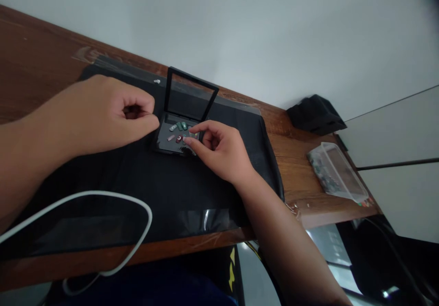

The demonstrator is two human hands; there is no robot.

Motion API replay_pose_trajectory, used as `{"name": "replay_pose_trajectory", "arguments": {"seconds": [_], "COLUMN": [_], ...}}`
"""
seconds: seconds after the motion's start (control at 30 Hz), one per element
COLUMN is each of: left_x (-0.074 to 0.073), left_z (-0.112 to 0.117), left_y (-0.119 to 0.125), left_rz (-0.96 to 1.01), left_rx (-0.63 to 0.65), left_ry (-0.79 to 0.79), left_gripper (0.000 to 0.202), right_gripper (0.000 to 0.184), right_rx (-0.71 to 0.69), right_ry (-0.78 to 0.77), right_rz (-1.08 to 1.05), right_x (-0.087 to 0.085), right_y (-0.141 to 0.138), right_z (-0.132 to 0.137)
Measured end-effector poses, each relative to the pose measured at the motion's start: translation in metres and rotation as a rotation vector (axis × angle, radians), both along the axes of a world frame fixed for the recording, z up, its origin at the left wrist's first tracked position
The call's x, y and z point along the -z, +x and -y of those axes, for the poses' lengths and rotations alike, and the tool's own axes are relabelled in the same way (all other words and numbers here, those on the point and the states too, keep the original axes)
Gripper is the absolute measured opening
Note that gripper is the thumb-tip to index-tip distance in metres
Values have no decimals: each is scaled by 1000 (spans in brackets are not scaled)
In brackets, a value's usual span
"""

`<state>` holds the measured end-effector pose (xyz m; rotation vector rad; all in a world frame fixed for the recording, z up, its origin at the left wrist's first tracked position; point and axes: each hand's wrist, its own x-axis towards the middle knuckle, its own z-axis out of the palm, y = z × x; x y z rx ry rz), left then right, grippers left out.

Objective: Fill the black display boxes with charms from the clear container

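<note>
A small black case (161, 147) lies on the black mat with its framed clear lid (192, 96) raised. Inside, several small nail-shaped pieces (179, 138) rest on the grey base, in green, dark red, pink and pale tones. My right hand (222, 150) reaches over the case's right side. Its thumb and index fingertips are a little apart, close to the pieces, and partly cover them. Left of the case, my left hand (120, 114) is held closed with thumb against index finger. Whatever it may pinch is hidden.
The black mat (113, 173) is taped onto a wooden table (291, 159). A white cable (103, 193) loops across the front left. To the right are a clear plastic box (338, 171) with small packets and a black object (315, 116) by the wall. A white scrap (157, 81) lies behind.
</note>
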<state>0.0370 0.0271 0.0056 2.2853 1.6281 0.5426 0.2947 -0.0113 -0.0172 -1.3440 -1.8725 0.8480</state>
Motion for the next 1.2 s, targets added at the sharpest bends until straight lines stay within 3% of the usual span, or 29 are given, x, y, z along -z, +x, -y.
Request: {"name": "replay_pose_trajectory", "arguments": {"seconds": [0.23, 0.47, 0.53, 0.67, 0.8, 0.87, 0.93, 1.07, 1.13, 1.2], "left_x": [10, 16, 16, 17, 18, 19, 21, 27, 29, 32], "left_z": [1, -8, -11, -14, -14, -14, -14, -17, -20, -22], "left_y": [5, -1, -2, -1, 3, 4, 4, 4, 3, 2], "left_rz": [23, 74, 96, 116, 100, 97, 100, 133, 159, 185], "left_rx": [217, 263, 261, 259, 256, 261, 264, 280, 299, 316], "left_ry": [-68, -71, -88, -85, -121, -137, -143, -138, -139, -147], "left_gripper": [36, 30, 34, 40, 40, 42, 44, 45, 44, 43], "right_gripper": [19, 20, 20, 16, 14, 16, 22, 19, 9, 12], "right_rx": [77, 245, 331, 668, 1014, 1154, 1206, 1092, 1037, 981], "right_ry": [99, 230, 283, 401, 462, 414, 279, 15, -68, -150], "right_rz": [-54, -182, -158, -144, 87, 208, 369, 615, 635, 643], "right_x": [-10, -29, -44, -75, -85, -81, -76, -73, -75, -78], "right_y": [11, 29, 52, 127, 202, 231, 253, 277, 285, 292], "right_z": [-1, 6, 17, 48, 75, 83, 87, 86, 82, 78]}}
